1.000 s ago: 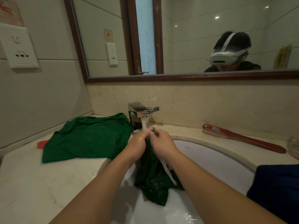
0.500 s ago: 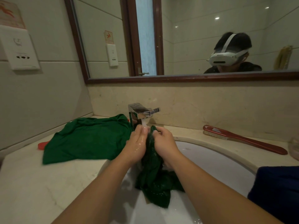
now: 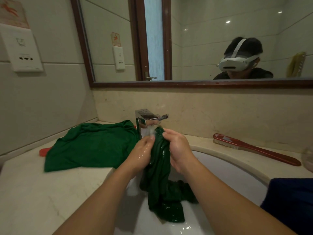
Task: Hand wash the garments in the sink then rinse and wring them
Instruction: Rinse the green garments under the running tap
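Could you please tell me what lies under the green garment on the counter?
At the left edge of the green garment a red object pokes out; the cloth covers the rest, so I cannot tell what it is.

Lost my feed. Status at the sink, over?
Wet garment under running tap, gripped by left hand and right hand. Tail in sink. Nothing blocking.

I see a mirror-bright chrome faucet (image 3: pixel 147 120), glistening wet green cloth (image 3: pixel 160 167) under it, matt dry green cloth (image 3: pixel 91 146) to its left, and a glossy white sink (image 3: pixel 220 175) below it.
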Motion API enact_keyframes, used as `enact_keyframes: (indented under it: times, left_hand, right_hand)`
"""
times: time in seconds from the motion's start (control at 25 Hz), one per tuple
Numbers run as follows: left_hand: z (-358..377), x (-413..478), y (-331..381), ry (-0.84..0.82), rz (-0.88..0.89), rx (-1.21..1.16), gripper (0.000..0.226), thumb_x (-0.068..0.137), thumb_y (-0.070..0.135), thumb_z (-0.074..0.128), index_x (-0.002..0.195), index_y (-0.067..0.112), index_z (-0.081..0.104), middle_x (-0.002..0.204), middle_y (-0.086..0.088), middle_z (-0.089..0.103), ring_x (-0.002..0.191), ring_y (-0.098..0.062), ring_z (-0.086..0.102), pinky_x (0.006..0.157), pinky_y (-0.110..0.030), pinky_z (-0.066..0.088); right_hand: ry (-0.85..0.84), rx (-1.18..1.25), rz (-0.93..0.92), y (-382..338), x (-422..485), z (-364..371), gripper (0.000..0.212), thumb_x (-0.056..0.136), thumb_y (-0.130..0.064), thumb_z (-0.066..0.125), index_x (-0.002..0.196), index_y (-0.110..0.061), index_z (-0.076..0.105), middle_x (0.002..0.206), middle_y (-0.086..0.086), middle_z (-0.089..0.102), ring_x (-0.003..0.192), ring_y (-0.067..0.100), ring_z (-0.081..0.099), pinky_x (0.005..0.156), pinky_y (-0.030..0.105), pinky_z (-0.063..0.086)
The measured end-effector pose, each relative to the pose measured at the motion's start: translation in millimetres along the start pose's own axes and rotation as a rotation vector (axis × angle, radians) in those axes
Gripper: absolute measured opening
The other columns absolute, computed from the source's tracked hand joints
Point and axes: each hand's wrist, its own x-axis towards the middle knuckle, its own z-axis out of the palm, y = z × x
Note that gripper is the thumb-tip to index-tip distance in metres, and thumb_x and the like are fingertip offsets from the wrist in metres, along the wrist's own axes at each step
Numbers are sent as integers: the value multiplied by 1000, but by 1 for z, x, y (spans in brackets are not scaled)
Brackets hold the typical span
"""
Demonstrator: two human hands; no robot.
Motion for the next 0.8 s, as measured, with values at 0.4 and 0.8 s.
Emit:
enact_keyframes:
  times: [0.4,0.8]
  left_hand:
    - [-2,6,-13,226,200,295,29,108,26,43,90,13,62,80,-7,63,77,-23,59,75,-49,50]
    - [-10,2,7,493,161,288,13,103,33,56,113,27,63,86,4,65,67,-6,54,56,-25,37]
  right_hand:
    - [-75,-636,-7,5,-17,2,26,109,-38,48,129,-23,52,107,-7,58,96,6,58,76,25,48]
    - [-21,-397,-109,-5,-5,-14,24,106,-17,56,126,-26,65,112,6,74,91,19,76,82,43,65]
